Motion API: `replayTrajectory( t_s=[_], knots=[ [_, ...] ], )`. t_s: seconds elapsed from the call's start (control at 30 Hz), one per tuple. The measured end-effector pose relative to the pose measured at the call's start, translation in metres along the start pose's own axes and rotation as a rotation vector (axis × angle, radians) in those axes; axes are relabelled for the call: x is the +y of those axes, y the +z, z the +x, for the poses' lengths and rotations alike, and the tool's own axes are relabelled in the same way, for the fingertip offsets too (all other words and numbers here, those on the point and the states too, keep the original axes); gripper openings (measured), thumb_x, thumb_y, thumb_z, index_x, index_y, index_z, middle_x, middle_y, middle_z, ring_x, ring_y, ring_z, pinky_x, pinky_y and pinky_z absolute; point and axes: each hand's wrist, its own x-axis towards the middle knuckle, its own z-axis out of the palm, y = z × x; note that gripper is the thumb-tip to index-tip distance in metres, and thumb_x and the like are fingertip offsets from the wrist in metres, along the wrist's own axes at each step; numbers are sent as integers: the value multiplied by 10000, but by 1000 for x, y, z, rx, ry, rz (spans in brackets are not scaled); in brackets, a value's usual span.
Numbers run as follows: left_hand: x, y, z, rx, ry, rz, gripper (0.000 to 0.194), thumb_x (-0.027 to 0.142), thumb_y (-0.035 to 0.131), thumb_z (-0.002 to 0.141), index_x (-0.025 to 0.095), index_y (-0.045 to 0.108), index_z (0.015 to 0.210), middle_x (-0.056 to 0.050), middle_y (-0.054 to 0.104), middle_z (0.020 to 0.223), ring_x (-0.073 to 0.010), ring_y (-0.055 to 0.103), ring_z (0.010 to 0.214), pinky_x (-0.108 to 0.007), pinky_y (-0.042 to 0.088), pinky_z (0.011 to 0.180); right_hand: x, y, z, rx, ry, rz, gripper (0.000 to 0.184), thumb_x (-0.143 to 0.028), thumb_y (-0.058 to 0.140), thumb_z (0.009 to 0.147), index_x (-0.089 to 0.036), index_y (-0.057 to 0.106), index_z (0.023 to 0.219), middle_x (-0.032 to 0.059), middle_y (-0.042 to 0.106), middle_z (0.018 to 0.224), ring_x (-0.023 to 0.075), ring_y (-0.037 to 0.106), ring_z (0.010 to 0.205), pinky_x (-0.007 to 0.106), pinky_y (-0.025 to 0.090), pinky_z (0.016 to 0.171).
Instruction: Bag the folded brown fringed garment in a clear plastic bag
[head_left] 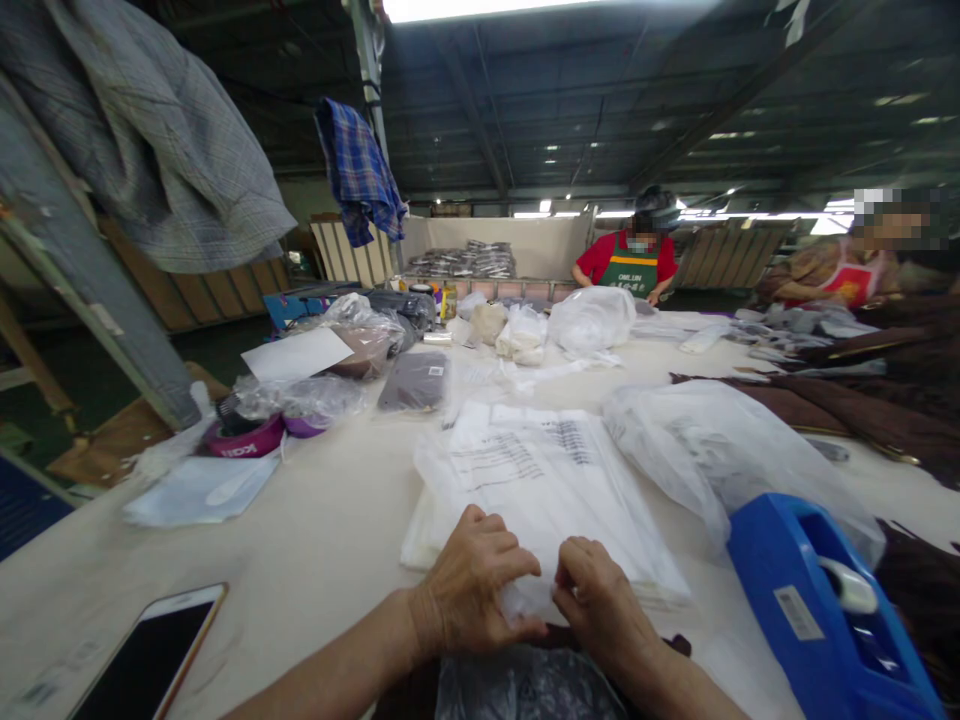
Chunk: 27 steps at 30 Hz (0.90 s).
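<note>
Close in front of me, my left hand (480,580) curls its fingers and thumb around thin, translucent plastic. My right hand (600,595) is pinched at the other side of that clear plastic bag (525,597). Below both hands lies more crinkled clear plastic (525,685) with something dark brown at its edge. Just beyond the hands is a stack of white printed plastic bags (517,460), flat on the table. What the right fingertips grip is partly hidden by the curled fingers.
A blue plastic holder (795,600) stands at right beside a bulging clear bag (690,430). At left are a phone (150,655), purple tape rolls (244,438) and a wrapped grey item (415,381). Brown garments (862,410) line the right. Two people work across the table (315,540).
</note>
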Motion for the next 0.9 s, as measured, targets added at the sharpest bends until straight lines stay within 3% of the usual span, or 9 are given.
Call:
replayTrajectory(
  t_s=[0.17, 0.3, 0.37, 0.47, 0.53, 0.6, 0.67, 0.83, 0.9],
  knots=[
    [-7, -13, 2, 14, 148, 102, 332, 404, 568, 805, 181, 473, 577, 30, 494, 564, -129, 413, 607, -332, 215, 625, -11, -18, 12, -217, 257, 212, 282, -155, 598, 592, -221, 329, 543, -62, 368, 525, 102, 335, 523, 241, 264, 504],
    [-15, -26, 1, 62, 323, 349, 316, 257, 397, 906, 166, 469, 613, -1, 471, 577, -149, 369, 602, -324, 237, 614, -18, -31, 18, -358, 355, 462, 317, -391, 613, 649, -220, 354, 584, -80, 346, 520, 80, 315, 491, 222, 289, 468],
    [-20, -29, -2, 78, 421, 455, 285, 138, 336, 899, 150, 501, 666, -11, 465, 589, -155, 355, 599, -322, 260, 634, -18, -34, 19, -351, 346, 523, 262, -407, 531, 716, -216, 376, 626, -72, 369, 536, 85, 338, 496, 222, 318, 477],
    [-28, -28, -10, 59, 466, 536, 230, 73, 335, 873, 129, 533, 770, -8, 483, 608, -155, 369, 604, -329, 287, 686, -15, -32, 17, -222, 243, 369, 230, -370, 457, 797, -217, 380, 643, -60, 394, 548, 97, 388, 511, 221, 350, 490],
    [-31, -26, -15, -3, 363, 538, 179, 229, 409, 888, 120, 544, 845, -8, 510, 625, -163, 396, 616, -348, 295, 705, -11, -28, 15, -95, 133, 182, 238, -347, 434, 842, -218, 387, 648, -48, 424, 562, 106, 414, 523, 222, 342, 496],
    [-27, -26, -17, -60, 172, 490, 455, 557, 470, 814, 117, 554, 898, -25, 539, 660, -188, 435, 652, -378, 306, 712, -7, -21, 12, 23, -26, -5, 239, -305, 420, 870, -218, 394, 649, -36, 451, 578, 112, 421, 523, 231, 315, 498],
    [-16, -26, -15, -88, -22, 410, 641, 730, 469, 701, 133, 562, 916, -55, 564, 734, -222, 471, 722, -402, 317, 719, -5, -14, 11, 101, -199, -151, 235, -247, 403, 885, -219, 403, 651, -29, 460, 581, 118, 414, 513, 244, 288, 500],
    [17, -16, 5, -213, -250, 352, 150, 313, 492, 827, 189, 552, 885, -54, 587, 937, -233, 507, 900, -394, 354, 775, -9, -4, 12, 175, -472, -374, 224, -146, 377, 895, -217, 435, 690, -12, 477, 594, 150, 428, 549, 279, 286, 550],
    [17, -11, 12, -320, -285, 392, 110, 181, 458, 813, 181, 557, 862, -54, 608, 895, -222, 544, 844, -381, 384, 753, -12, -7, 12, 162, -516, -444, 215, -116, 377, 884, -215, 434, 701, -13, 470, 590, 154, 425, 539, 282, 282, 542]
  ],
)
